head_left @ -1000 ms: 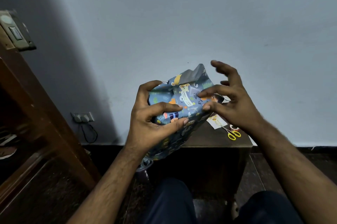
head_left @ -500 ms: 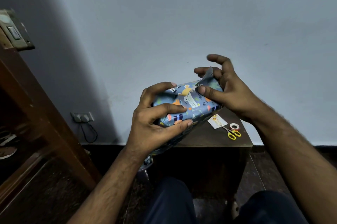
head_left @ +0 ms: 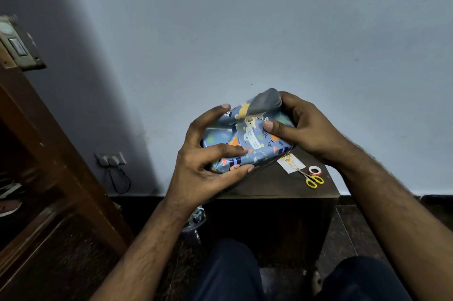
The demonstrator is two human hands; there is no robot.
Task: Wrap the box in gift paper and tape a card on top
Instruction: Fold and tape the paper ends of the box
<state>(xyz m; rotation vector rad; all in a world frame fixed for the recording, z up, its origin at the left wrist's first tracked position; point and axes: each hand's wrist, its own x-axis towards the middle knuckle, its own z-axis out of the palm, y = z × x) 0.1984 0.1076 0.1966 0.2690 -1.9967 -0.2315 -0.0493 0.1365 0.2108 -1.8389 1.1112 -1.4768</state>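
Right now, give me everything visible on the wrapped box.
The box is covered in blue gift paper printed with cartoon animals and leaves, with a white label strip across its top. It is held tilted in the air above the dark table. The left hand grips its near end, and the right hand pinches the far end, where a loose flap stands up showing its plain grey underside.

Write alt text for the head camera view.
Two bare hands hold a box wrapped in blue patterned paper above a small dark table; the left hand grips its near end while the right hand presses down a loose flap. A card, tape roll and yellow scissors lie on the table.
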